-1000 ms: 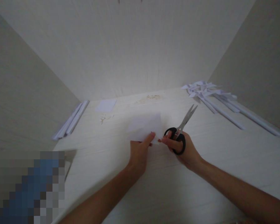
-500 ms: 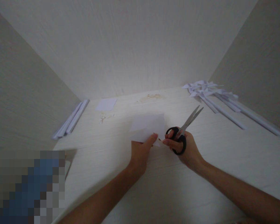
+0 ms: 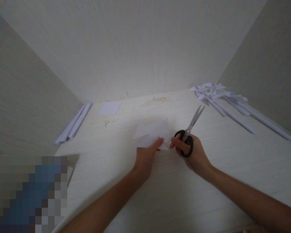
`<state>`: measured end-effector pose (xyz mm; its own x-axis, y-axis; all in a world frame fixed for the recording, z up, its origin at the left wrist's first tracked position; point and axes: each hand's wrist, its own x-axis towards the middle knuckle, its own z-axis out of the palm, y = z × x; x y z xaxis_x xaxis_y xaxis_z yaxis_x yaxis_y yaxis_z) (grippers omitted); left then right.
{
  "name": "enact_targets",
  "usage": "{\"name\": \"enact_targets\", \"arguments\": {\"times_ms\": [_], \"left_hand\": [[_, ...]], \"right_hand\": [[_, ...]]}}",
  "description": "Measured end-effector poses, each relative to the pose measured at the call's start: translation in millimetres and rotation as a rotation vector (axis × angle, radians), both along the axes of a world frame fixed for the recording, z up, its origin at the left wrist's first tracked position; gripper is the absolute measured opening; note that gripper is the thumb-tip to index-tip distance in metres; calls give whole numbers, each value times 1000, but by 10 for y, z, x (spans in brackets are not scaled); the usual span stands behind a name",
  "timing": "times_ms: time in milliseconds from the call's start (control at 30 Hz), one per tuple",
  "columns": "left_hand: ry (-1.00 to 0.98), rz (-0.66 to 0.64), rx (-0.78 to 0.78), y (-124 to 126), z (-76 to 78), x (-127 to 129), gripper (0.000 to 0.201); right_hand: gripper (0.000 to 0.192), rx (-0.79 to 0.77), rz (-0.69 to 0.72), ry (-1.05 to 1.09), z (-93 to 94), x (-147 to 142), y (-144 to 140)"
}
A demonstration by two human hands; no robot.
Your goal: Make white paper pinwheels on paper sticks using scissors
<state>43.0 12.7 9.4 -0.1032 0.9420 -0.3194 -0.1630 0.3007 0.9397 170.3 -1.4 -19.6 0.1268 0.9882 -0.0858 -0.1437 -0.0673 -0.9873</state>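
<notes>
Left hand point(image 3: 145, 158) is pinching the near edge of the white paper point(image 3: 151, 133) just above the counter point(image 3: 208, 181), while right hand point(image 3: 192, 155), grip closed through the handles, is holding the scissors point(image 3: 189, 131) just beside it, blades nearly together.

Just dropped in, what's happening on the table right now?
A person holds a white paper by its near edge with the left hand. The right hand grips black-handled scissors, blades nearly closed and pointing away, beside the paper rather than on it. Paper pinwheels lie far right, paper sticks far left, a small white square at the back.
</notes>
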Motion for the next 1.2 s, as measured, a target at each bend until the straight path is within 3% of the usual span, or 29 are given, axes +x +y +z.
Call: {"name": "enact_targets", "arguments": {"times_ms": [133,300,533,800,1200], "left_hand": [[-190,63,128,158,81,-108,7],[-355,121,205,283,163,-208,15],[-397,76,201,204,179,-153,11],[-377,79,265,180,173,-139,24],[-373,107,294,164,173,-116,14]], "right_hand": [[47,18,289,-104,52,44,-26],[42,-27,521,-338,135,11,-93],[41,-73,540,-407,150,-14,-122],[41,-77,536,-414,136,-23,-126],[42,-105,533,-434,85,-16,-104]]}}
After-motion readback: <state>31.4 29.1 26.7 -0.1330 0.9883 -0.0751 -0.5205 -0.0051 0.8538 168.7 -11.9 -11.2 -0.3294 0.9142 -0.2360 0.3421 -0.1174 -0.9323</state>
